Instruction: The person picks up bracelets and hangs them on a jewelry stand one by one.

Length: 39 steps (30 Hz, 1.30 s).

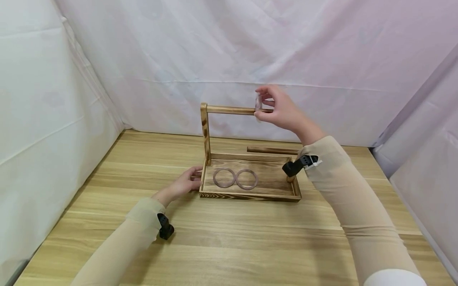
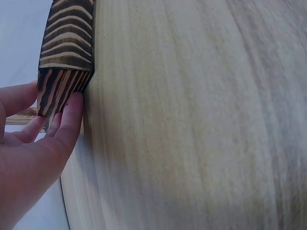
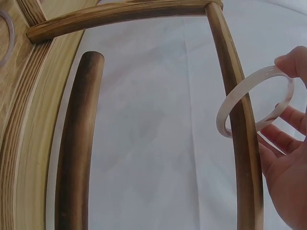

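My right hand [image 1: 277, 107] pinches a pale translucent bangle [image 3: 232, 103] between thumb and fingers. In the right wrist view, this bangle encircles the upper bar [image 3: 247, 158] of a wooden stand. Two more purplish bangles [image 1: 247, 179] lie flat, side by side, on the floor of the stand's tray base [image 1: 272, 174]. At the left end of that tray, my left hand [image 1: 180, 184] touches the wall with fingers and thumb. The left wrist view shows its fingertips against the striped wooden end [image 2: 60, 91]. The bar's right end is hidden behind my right hand in the head view.
A loose dark wooden rod [image 1: 272, 150] lies behind the tray. One upright post [image 1: 205, 135] carries the bar at the left. The tray stands on a wood-grain table [image 1: 229, 238], with hanging pale cloth [image 1: 179, 59] at the back and sides.
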{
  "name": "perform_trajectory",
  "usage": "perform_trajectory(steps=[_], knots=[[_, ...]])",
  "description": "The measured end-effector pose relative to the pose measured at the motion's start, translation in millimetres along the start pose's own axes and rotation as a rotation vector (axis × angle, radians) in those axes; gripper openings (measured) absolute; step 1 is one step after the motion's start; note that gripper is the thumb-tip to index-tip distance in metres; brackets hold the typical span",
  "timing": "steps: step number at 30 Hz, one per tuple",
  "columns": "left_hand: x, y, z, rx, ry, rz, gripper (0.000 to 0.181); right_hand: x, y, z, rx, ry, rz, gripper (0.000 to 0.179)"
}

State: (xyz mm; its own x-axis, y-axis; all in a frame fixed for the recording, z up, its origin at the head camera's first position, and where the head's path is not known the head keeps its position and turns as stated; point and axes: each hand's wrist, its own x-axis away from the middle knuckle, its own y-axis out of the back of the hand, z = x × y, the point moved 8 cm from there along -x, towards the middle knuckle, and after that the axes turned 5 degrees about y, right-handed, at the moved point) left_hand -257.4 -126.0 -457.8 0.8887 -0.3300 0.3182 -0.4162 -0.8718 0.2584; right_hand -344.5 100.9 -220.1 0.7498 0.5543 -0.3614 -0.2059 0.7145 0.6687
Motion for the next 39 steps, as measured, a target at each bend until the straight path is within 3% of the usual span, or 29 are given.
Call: perform_trajectory(steps=[11,39], knots=[[0.0,1.2,-0.1,0.01,-0.002,0.004,0.056,-11.0,-10.1,9.6,0.011,0.05,0.0,0.056],[2.7,-1.8,-0.8,-0.003,-0.003,0.004,0.056,-21.1,-29.6,25.1,0.003,0.069,0.061,0.055]])
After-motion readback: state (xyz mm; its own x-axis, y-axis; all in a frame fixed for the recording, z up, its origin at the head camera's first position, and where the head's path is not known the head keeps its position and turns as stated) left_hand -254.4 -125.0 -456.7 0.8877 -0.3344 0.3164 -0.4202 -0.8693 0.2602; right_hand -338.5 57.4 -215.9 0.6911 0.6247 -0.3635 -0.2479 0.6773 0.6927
